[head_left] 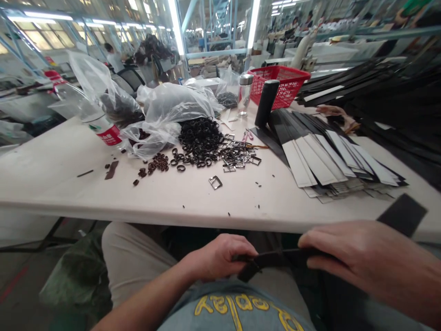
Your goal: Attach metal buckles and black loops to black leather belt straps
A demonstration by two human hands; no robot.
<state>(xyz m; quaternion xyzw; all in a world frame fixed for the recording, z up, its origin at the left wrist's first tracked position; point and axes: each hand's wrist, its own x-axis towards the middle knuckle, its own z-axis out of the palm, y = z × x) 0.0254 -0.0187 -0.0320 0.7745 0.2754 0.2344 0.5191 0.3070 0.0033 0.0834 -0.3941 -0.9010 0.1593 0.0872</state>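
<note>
Over my lap, below the table's front edge, a dark strap (275,259) stretches between my two hands. My left hand (223,255) is closed around one end of it, where a short dark flap hangs below the fingers. My right hand (347,253) pinches the strap further along, and a wide dark end (403,214) sticks out beyond that hand. What lies inside the left fingers is hidden. Nearest on the table is a single metal buckle (215,182). Behind it are a pile of metal buckles (237,154) and a heap of black loops (200,138).
Brown small pieces (156,164) lie left of the loops, near plastic bags (175,101) and a red-labelled bottle (106,131). A glass flask (245,94), black cylinder (267,103) and red basket (282,82) stand behind. Stacked strips (320,156) cover the table's right side.
</note>
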